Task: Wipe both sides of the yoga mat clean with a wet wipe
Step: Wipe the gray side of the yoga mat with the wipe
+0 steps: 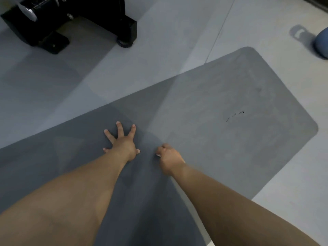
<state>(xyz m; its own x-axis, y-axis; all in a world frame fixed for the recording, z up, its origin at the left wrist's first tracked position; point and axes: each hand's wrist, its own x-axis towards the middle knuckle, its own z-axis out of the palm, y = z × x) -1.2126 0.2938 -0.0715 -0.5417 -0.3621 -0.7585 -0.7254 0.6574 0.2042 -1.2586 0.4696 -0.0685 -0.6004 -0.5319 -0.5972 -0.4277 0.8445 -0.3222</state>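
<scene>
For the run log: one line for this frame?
left hand: flat on yoga mat | right hand: fisted on wipe

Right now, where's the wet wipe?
In the head view it is bunched inside the right hand, only a white bit of wet wipe showing, on the yoga mat just right of the spread left hand.

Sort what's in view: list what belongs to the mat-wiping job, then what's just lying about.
Job:
yoga mat
left hand, spread flat on the mat
right hand, curled round a bit of white, probably the wet wipe

Lying about:
black exercise machine
blue ball
</scene>
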